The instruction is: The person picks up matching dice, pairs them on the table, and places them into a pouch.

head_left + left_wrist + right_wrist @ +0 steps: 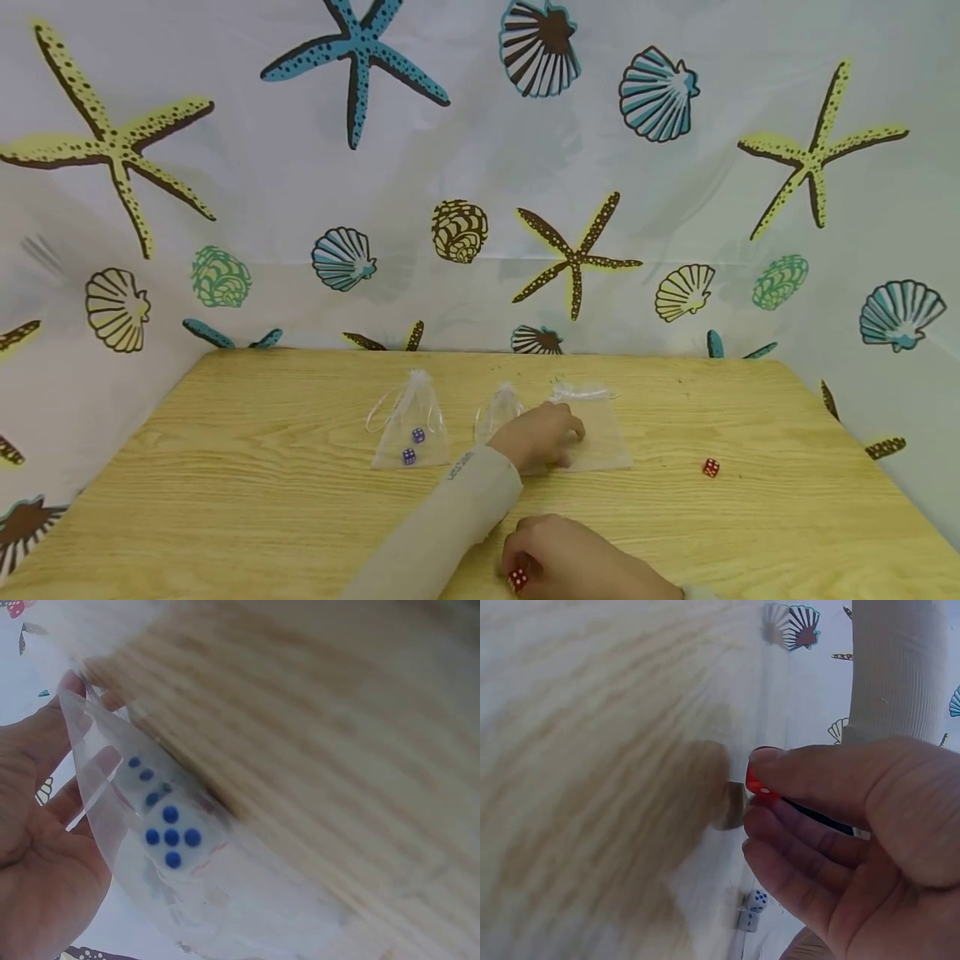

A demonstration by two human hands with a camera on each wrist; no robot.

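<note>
My left hand (542, 435) reaches across over the right-hand sheer pouch (603, 437), which lies flat, its fingers loosely curved and nothing visible between them. White dice with blue pips (172, 837) lie inside the middle sheer pouch (504, 407), close beside this hand; the forearm and hand hide part of that pouch. Nearer the front, my right hand (581, 560) pinches a red die (518, 579) between thumb and fingertips. In the right wrist view the red die (759, 777) is held low over the wooden table.
On the left lies another sheer drawstring pouch (390, 446) with two purple dice (413, 446) in it. A second red die (711, 467) sits to the right on the wooden table (247, 500). Behind the table hangs a curtain (420, 158) with shells and starfish.
</note>
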